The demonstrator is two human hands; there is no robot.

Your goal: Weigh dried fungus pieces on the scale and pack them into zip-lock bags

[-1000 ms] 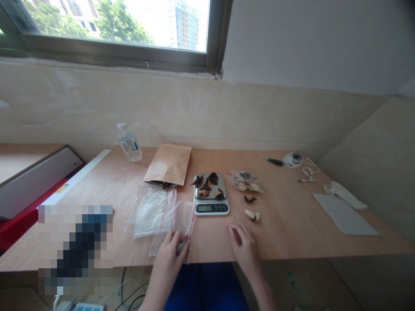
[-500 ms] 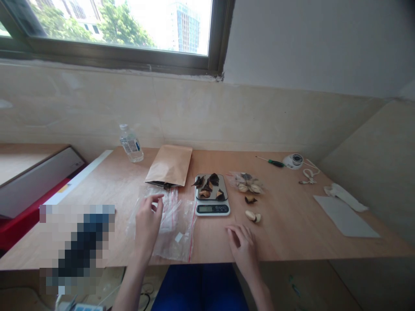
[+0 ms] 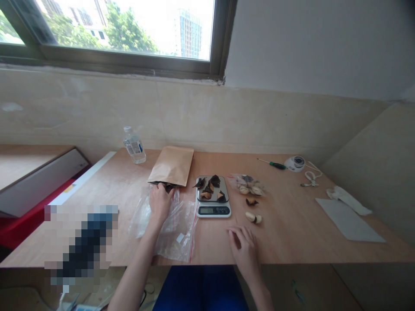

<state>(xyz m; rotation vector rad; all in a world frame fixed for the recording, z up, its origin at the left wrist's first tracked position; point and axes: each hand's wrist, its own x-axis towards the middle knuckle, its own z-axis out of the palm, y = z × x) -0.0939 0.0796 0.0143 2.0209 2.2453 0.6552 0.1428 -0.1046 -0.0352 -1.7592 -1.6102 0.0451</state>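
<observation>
Left hand [image 3: 160, 201] is stretched to the paper bag [image 3: 171, 166], grip can't be read; right hand [image 3: 244, 247] is held loosely curled, empty!

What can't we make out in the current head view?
All in the head view:
- Left hand: whether it holds anything; its fingertips are hidden at the bag mouth.
- Bag contents: mostly hidden by the bag itself and the hand.
- Scale reading: digits too small and blurred.
- Dark shape at lower left: masked by pixelation.
- Window: cut off by the top edge.
</observation>
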